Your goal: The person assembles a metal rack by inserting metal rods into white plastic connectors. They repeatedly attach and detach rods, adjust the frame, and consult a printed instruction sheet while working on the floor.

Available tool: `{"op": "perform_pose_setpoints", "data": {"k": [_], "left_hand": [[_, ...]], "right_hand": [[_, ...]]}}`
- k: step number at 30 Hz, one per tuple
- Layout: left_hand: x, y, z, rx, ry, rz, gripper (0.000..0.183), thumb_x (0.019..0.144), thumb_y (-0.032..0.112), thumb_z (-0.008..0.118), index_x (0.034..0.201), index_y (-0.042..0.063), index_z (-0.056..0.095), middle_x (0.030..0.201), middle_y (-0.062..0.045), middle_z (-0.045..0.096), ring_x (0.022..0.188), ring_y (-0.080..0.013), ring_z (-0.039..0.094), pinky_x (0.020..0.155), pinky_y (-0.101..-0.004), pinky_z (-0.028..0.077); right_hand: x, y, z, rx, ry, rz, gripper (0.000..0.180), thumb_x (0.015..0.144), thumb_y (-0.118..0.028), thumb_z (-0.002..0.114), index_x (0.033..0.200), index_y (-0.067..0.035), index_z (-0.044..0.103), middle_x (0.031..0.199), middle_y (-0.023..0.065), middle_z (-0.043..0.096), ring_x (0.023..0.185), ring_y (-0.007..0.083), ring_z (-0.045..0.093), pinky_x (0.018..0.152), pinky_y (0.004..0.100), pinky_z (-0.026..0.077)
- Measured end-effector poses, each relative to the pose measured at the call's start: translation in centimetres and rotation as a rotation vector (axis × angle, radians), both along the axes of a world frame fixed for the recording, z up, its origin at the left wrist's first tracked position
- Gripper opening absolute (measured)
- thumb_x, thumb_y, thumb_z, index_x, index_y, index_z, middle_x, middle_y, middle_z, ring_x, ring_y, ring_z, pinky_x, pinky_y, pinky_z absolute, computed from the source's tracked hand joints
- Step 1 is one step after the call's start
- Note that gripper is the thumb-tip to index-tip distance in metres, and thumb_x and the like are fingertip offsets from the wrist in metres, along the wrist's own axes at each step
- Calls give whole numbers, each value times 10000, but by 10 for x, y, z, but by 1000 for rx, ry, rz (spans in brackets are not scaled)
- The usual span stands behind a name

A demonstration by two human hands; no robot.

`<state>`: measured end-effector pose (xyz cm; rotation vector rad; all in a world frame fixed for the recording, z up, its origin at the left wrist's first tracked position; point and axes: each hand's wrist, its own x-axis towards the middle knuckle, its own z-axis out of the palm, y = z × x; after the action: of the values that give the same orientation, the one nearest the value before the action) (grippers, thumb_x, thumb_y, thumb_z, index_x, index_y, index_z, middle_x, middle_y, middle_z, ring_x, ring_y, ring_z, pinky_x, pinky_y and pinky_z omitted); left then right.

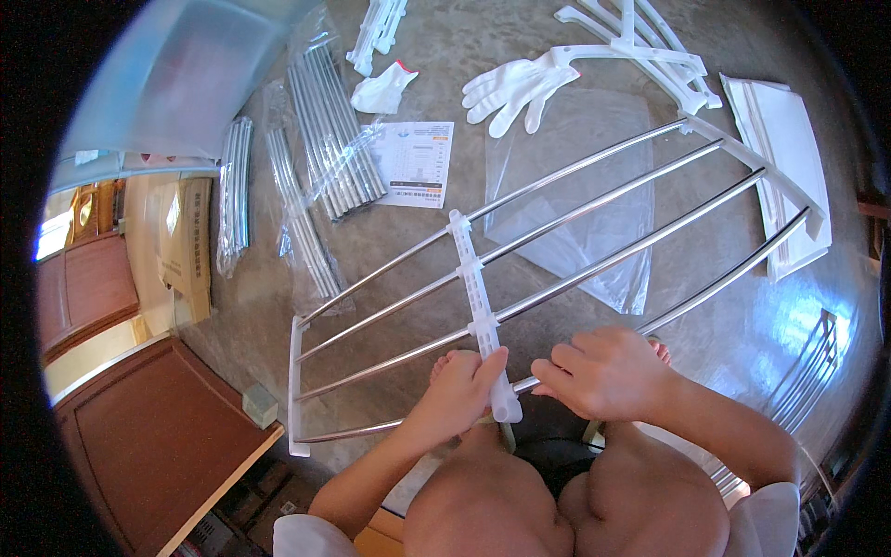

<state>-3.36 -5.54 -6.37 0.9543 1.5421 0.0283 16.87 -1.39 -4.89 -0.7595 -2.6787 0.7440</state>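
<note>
A shelf-like frame of metal tubes [564,282] and white plastic bars lies slanted across the floor before me. My left hand [456,393] grips the near end of its slotted middle plastic bar [480,310], thumb along the bar. My right hand [612,372] is closed around the nearest tube [731,278], whose end stands just right of the bar's end socket, apart from it. Three other tubes meet the middle bar on both sides. A white end bar [295,383] closes the left side, another end bar [773,167] the far right.
Beyond the frame lie bagged metal tubes [334,132], a printed sheet [411,163], white gloves [518,90], clear plastic film [592,181], white plastic parts [640,52] and folded white fabric [786,139]. A brown wooden panel [160,432] and a cardboard box [188,244] stand at the left.
</note>
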Motion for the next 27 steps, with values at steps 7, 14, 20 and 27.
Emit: {"op": "perform_pose_setpoints", "data": {"k": [7,14,20,27], "left_hand": [[-3,-5,-4,-43,-17,0,537,871,416,400,586,-11,558,474,-84,514,463,-171,528,552,-273,423],[-1,5,7,-107,-83,64,450,893,372,426,663,5,545,552,-2,481,463,-74,435,402,-230,335],[-2,2,4,-87,-74,63,454,888,379,433,675,-5,548,547,-7,485,452,-79,439,400,-229,338],[-1,5,6,-116,-66,79,521,873,394,427,654,-57,568,531,-111,538,505,-165,554,500,-303,436]], "right_hand": [[0,-2,2,0,15,-16,176,691,-241,635,761,-107,546,576,-5,415,509,140,473,417,264,373],[2,-6,2,-2,15,-30,177,690,-240,637,763,-107,545,583,-5,413,509,135,474,421,264,375],[0,-5,1,-2,2,-38,186,700,-251,632,778,-108,541,588,-2,418,509,136,483,420,262,375],[-2,-5,-1,-10,-8,-39,185,699,-251,625,748,-105,524,585,3,420,506,146,486,421,270,381]]}}
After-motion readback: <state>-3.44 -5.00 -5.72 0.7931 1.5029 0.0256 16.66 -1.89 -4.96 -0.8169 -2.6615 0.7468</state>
